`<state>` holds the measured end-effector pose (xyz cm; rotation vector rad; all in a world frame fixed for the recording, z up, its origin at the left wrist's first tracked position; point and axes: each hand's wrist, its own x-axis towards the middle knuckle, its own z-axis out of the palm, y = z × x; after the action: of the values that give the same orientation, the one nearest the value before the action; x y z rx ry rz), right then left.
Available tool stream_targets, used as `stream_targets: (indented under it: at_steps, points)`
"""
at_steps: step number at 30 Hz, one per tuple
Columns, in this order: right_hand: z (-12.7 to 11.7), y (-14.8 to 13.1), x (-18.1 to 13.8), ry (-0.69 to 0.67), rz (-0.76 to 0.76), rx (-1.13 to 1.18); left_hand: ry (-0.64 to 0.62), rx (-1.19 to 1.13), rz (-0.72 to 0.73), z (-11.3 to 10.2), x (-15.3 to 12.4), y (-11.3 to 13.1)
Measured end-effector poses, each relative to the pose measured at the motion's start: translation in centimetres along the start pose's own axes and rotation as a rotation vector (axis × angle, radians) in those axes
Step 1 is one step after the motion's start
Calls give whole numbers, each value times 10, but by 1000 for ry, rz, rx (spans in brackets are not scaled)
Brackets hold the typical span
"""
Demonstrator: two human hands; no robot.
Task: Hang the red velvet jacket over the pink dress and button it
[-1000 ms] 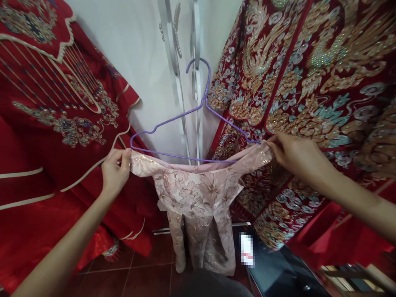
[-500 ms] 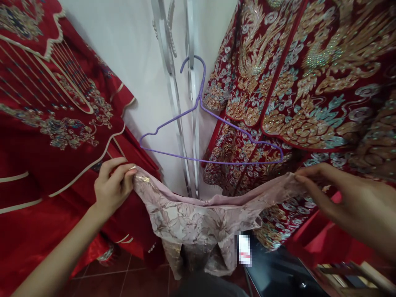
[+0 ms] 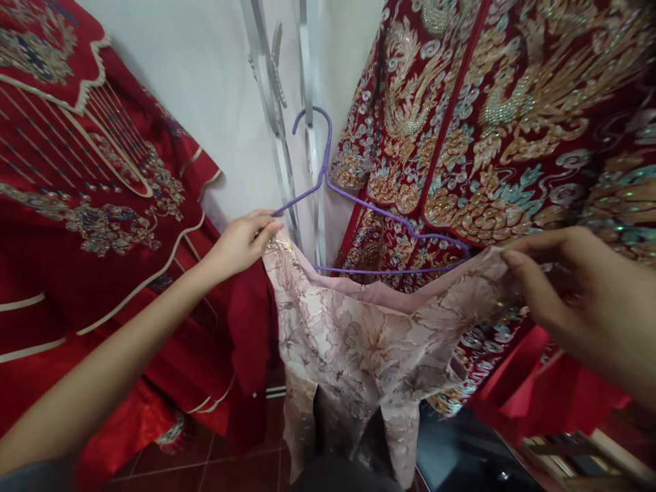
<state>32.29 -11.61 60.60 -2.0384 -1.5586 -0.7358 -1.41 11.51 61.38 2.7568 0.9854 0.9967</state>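
Note:
A pale pink brocade garment (image 3: 359, 342) with a floral pattern hangs stretched between my two hands. My left hand (image 3: 240, 240) pinches its left shoulder corner, right at the left arm of a purple wire hanger (image 3: 353, 199). My right hand (image 3: 564, 294) is closed on the right shoulder corner, beside the hanger's right end. The hanger's hook is caught on a silver metal rail (image 3: 307, 82) in the corner of the wall. The garment's top edge lies just in front of the hanger's bottom bar.
Red embroidered garments hang on both sides: one with cream piping on the left (image 3: 76, 205), one with heavy gold and teal embroidery on the right (image 3: 502, 123). Below are dark red floor tiles (image 3: 215, 465) and a dark object (image 3: 461, 458) at the bottom right.
The pink garment dropped below the hanger, then rose again. My left hand moved up and right to the hanger's left arm; my right hand lifted the right corner to the hanger's end.

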Motion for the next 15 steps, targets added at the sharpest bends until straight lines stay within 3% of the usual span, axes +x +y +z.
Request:
stream_targets:
  at_steps: [6, 15]
  points:
    - [9, 17, 0, 23, -25, -19, -110, -93, 26, 5, 0, -20]
    - [23, 29, 17, 25, -98, -95, -105, -169, 27, -1, 0, -27]
